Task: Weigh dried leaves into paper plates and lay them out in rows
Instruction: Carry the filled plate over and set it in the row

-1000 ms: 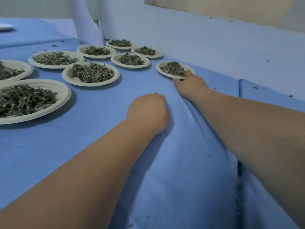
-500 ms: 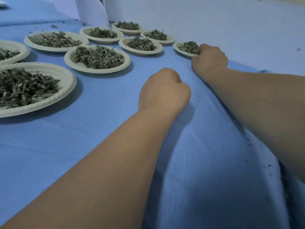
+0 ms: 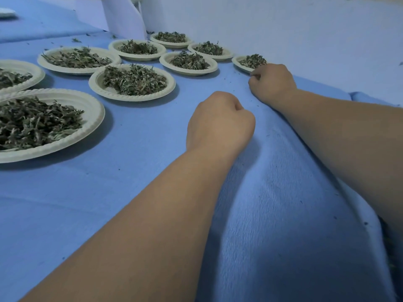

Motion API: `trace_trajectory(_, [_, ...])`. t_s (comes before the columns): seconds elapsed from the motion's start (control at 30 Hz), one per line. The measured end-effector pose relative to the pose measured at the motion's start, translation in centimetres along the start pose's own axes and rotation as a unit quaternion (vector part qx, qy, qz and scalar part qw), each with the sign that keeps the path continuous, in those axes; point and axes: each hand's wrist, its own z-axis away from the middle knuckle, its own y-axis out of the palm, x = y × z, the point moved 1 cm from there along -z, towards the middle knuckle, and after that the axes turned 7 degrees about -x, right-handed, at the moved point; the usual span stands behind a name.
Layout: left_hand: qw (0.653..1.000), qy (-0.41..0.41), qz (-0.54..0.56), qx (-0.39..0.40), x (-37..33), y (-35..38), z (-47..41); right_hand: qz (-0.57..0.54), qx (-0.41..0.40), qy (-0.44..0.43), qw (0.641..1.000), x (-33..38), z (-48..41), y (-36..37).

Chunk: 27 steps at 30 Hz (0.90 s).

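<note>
The right hand (image 3: 272, 82) is stretched out to the end plate (image 3: 236, 61), with its fingers curled against the near rim. Whether they pinch the rim or only nudge it I can't make out from where I stand. My guess is that it is there to bring this plate into line with the neighbours to its left, as the laying-out step would want.

The left hand (image 3: 220, 120) is a clenched fist with nothing showing in it. It is planted on the blue cloth (image 3: 130, 192), close by and to the left of the right hand (a prop for the long reach, I'd say).

The dried leaves (image 3: 253, 60) on the end plate lie just beyond the right hand's knuckles in a low, dark green-brown heap, curled and crumbly. Further left of both hands, the other filled plates (image 3: 97, 83) run off in rows, with loose crumbs dotting the cloth around them.
</note>
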Motion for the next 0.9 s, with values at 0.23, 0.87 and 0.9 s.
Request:
trace_trajectory(0.23, [1.000,0.010,-0.011,0.003,0.1,0.1,-0.1,-0.005,0.075,0.001,0.997,-0.5,-0.8,0.4])
trace_trajectory(0.87, [0.983,0.064,-0.162,0.054,0.3,1.1,-0.3,0.066,0.253,0.064,0.963,-1.8,3.4,-1.6])
trace_trajectory(0.9, [0.979,0.069,-0.185,0.058,0.3,1.2,-0.2,0.066,0.256,0.065,0.962,-2.0,4.0,-2.0])
